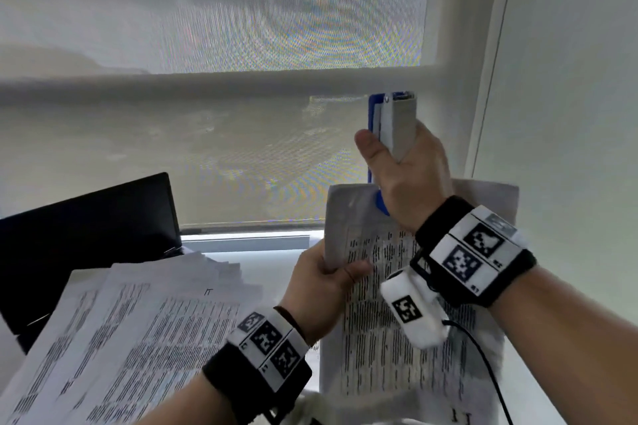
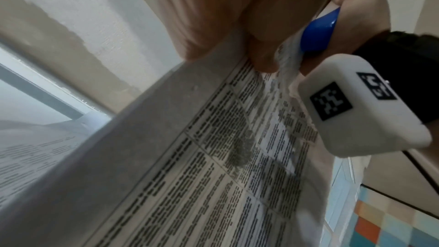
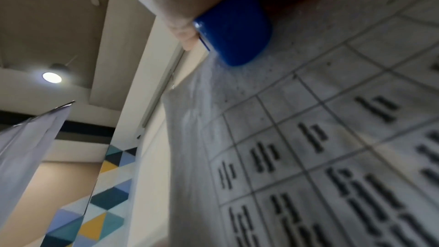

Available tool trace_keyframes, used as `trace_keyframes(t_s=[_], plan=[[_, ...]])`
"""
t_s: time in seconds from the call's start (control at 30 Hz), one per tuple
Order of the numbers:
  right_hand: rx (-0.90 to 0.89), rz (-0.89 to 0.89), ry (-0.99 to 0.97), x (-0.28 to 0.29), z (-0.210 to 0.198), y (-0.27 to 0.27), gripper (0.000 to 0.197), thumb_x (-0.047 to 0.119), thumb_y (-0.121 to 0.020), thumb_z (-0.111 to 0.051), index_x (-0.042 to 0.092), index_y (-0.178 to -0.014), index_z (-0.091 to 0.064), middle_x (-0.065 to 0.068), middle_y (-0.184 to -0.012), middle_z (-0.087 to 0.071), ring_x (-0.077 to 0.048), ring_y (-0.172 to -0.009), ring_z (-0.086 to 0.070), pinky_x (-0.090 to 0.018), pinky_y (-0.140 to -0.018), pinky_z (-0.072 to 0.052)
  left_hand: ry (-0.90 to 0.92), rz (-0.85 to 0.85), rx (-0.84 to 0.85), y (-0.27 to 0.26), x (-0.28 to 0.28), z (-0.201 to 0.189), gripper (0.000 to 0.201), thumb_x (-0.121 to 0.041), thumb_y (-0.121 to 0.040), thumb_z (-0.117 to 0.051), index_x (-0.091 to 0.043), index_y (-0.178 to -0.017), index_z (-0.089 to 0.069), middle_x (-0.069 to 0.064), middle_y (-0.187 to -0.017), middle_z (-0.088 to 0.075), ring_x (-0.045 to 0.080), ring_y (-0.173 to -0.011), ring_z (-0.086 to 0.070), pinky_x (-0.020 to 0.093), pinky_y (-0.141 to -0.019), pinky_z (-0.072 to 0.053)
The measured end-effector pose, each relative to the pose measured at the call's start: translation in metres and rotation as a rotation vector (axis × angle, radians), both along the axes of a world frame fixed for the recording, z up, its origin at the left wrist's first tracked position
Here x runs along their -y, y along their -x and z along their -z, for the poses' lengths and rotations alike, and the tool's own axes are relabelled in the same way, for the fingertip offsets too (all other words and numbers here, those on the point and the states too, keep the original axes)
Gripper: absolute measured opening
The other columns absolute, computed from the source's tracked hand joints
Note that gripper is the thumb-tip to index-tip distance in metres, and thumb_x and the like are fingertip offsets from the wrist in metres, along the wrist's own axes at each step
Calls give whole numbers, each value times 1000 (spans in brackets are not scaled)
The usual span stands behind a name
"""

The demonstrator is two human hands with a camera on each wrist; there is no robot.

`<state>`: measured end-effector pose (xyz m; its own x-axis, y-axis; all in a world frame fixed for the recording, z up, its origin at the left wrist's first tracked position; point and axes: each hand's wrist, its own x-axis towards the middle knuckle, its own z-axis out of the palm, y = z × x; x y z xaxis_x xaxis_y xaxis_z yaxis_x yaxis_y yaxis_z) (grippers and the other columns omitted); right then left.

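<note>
The sheaf of printed sheets (image 1: 366,338) is held upright, with the left hand (image 1: 321,283) pinching its left edge, thumb in front. Directly above, the right hand (image 1: 411,179) is wrapped round the blue stapler (image 1: 392,128). The stapler's long axis runs vertically, and its lower end overlaps the sheaf's top edge near the left corner.
</note>
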<state>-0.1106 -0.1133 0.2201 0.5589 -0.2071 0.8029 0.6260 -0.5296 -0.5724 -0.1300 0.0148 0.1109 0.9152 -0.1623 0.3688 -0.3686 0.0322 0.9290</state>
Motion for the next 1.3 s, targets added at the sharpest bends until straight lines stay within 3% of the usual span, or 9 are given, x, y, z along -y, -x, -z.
trace_keyframes(t_s=[0.2, 0.5, 0.67, 0.77, 0.87, 1.0, 1.1, 1.17, 1.3], plan=[[-72, -69, -115, 13, 10, -5, 29, 47, -81, -60, 20, -91, -57, 11, -73, -60, -9, -66, -57, -24, -63, -42, 4, -41, -94, -2, -7, 0, 15, 4, -87, -64, -8, -96, -68, 10, -92, -76, 26, -87, -72, 44, -82, -58], [-102, -64, -380, 45, 18, 3, 20, 27, -93, -59, 10, -102, -54, 7, -75, -53, 10, -48, -49, -6, -46, -36, -56, -169, -206, -12, -21, 10, 11, -1, -88, -66, -10, -91, -71, 11, -88, -76, 33, -85, -72, 53, -83, -57], [-309, 52, -247, 62, 56, 9, 17, 26, -88, -65, 13, -81, -58, 0, -69, -56, -14, -58, -52, -29, -57, -43, -197, -432, -291, -40, -59, 17, 8, -5, -88, -68, -10, -82, -68, 7, -79, -73, 29, -80, -70, 42, -78, -59], [-655, 66, -45, 69, 95, 12, 23, 26, -85, -67, 8, -72, -59, -6, -65, -56, -20, -55, -50, -29, -54, -40, -474, -480, -468, -56, -85, 33, 24, -16, -88, -71, 3, -103, -69, 16, -98, -70, 31, -91, -67, 40, -85, -55], [-909, 15, 194, 62, 134, 11, 26, 28, -82, -68, 7, -70, -57, -4, -64, -54, -16, -54, -48, -26, -52, -37, -787, -420, -583, -55, -85, 57, 38, -27, -93, -65, 0, -119, -60, 15, -114, -65, 29, -103, -62, 32, -88, -50], [-1094, -45, 456, 45, 163, 5, 27, 39, -85, -63, 14, -75, -57, 5, -62, -53, -9, -55, -52, -15, -47, -34, -797, -412, -695, -61, -73, 95, 19, -26, -91, -66, -8, -92, -59, -1, -73, -54, 7, -60, -51, 16, -54, -43], [-1130, -34, 501, 40, 179, -9, 30, 42, -84, -62, 13, -90, -64, 3, -76, -62, -15, -75, -63, -18, -55, -38, -748, -410, -711, -72, -66, 119, 47, -28, -84, -73, -6, -120, -52, 9, -106, -63, 18, -91, -64, 23, -79, -49], [-1126, -2, 536, 37, 187, -23, 36, 46, -84, -62, 13, -97, -64, 0, -90, -66, -17, -84, -63, -23, -67, -42, -725, -473, -666, -75, -64, 116, 75, -34, -79, -78, -7, -132, -31, 12, -128, -49, 24, -110, -55, 27, -93, -45], [-1087, -5, 647, 24, 189, -51, 40, 49, -84, -61, 10, -95, -63, -4, -90, -67, -16, -81, -63, -26, -71, -45, -914, -544, -468, -93, -84, 83, 61, -42, -83, -71, -16, -131, -42, 6, -129, -46, 25, -120, -50, 31, -102, -40]])
